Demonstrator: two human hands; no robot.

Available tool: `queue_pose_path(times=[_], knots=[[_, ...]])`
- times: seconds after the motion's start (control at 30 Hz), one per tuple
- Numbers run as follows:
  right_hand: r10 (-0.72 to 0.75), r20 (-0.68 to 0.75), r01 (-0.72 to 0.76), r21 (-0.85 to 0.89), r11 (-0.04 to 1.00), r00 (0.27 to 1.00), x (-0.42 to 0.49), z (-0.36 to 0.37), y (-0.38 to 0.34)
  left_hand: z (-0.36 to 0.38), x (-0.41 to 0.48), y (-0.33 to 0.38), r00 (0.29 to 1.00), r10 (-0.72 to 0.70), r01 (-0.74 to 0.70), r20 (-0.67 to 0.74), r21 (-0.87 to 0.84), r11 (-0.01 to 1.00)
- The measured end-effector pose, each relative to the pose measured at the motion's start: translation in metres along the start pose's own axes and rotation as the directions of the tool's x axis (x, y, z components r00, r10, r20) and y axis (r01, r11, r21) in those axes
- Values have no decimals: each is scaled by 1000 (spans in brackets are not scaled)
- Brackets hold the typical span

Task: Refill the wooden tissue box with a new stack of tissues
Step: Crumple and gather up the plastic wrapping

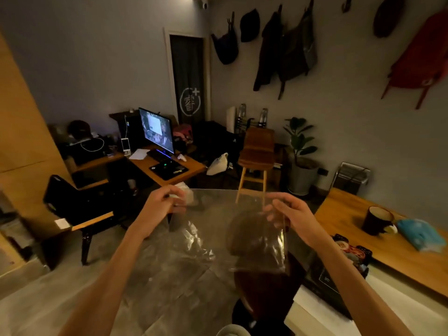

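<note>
I hold a clear plastic bag (232, 229) stretched out in front of me at chest height. My left hand (161, 204) pinches its upper left corner. Gripping the upper right edge is my right hand (291, 214). The bag hangs down, crumpled and see-through, with a dark round stool (264, 287) showing behind and below it. A blue pack of tissues (419, 235) lies on the low wooden table (363, 238) at the right. No wooden tissue box is visible.
A dark mug (378, 220) stands on the low table beside the tissue pack. A black armchair (80, 207) is at the left, a desk with a lit monitor (157, 129) behind it. A tall wooden stool (257, 156) and a potted plant (300, 156) stand further back.
</note>
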State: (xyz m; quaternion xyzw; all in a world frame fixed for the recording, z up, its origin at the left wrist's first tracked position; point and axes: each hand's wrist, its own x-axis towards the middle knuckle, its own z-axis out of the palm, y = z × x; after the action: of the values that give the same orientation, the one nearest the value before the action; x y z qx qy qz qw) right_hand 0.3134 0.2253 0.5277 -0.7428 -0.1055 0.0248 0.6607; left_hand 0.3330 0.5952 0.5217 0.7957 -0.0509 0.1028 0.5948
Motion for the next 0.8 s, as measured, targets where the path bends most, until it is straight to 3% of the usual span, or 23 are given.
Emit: queue_pose_path(times=[0.07, 0.13, 0.2, 0.27, 0.37, 0.47, 0.6, 0.7, 0.8], knots=[[-81, 14, 82, -94, 992, 997, 9, 6, -17, -3, 6, 9, 989, 146, -129, -37, 287, 949], [-155, 106, 177, -254, 951, 982, 22, 18, -43, 1, 9, 33, 955, 242, -288, 170, 349, 892], [-159, 269, 266, -430, 862, 950, 38, 34, -75, 12, 13, 57, 868, 161, -341, 469, 329, 881], [-148, 393, 346, -500, 794, 907, 53, 52, -104, 25, 15, 73, 788, 54, -243, 613, 229, 942], [-99, 461, 374, -555, 743, 882, 71, 65, -140, 32, 15, 78, 823, 122, -181, 555, 52, 982], [-53, 422, 249, -425, 870, 905, 80, 43, -151, 28, 14, 70, 879, 180, -140, 441, -123, 983], [-83, 159, 83, 3, 997, 984, 63, 3, -101, 19, 16, 53, 964, 20, 80, 266, -361, 929], [79, 267, -142, 226, 964, 960, 43, 21, -29, 10, 14, 36, 982, -75, 157, 171, -538, 828], [132, 280, -197, 218, 956, 951, 31, 65, 10, 10, 3, 19, 979, -115, 181, 167, -462, 868]])
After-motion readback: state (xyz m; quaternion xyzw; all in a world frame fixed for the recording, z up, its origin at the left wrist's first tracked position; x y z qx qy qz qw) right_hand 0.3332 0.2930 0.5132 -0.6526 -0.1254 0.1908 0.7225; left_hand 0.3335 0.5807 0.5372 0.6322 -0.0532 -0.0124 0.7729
